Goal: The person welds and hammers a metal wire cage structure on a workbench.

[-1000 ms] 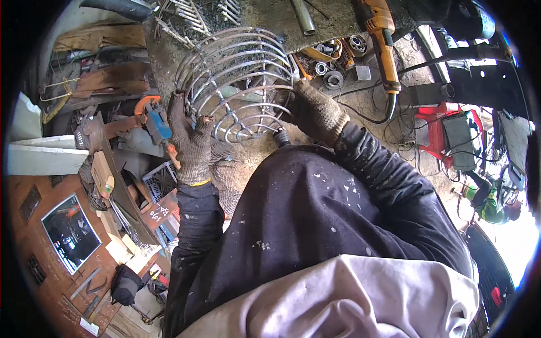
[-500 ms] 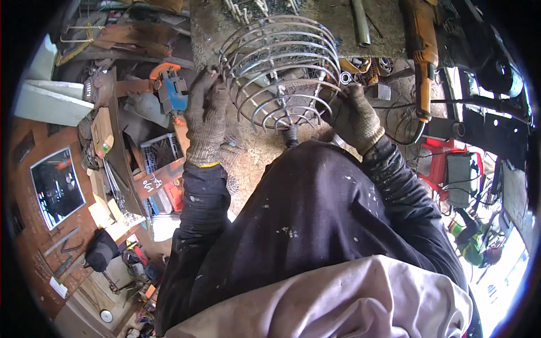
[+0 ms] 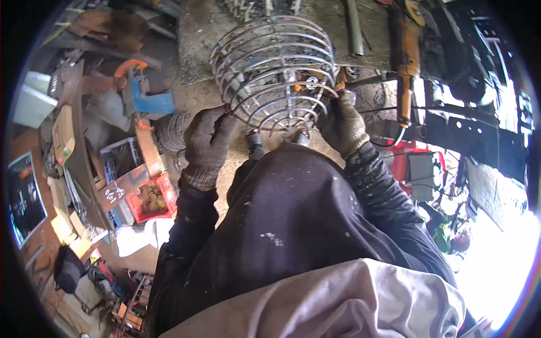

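Observation:
A cage of curved metal rods (image 3: 273, 62), made of several bent bars joined by straight cross rods, is held up before me at the edge of a workbench (image 3: 197, 39). On its lower left side my left hand (image 3: 208, 138), in a grey knitted work glove, grips with curled fingers. My right hand (image 3: 344, 124), gloved likewise, closes on the bar ends at the right side. Part of the fingers of both hands is hidden behind the rods and gloves. Through the bars show the floor and other metal pieces.
An orange angle grinder (image 3: 407, 73) with a cable hangs at the right of the bench, by a metal pipe (image 3: 354, 28). To the left are a blue tool (image 3: 149, 101), a red crate (image 3: 152, 197) and wooden boards. A red-and-grey machine (image 3: 420, 172) stands at the right.
My left hand has moved down along the left side of the cage. The view has turned a little, and the cage sits slightly more to the left in it.

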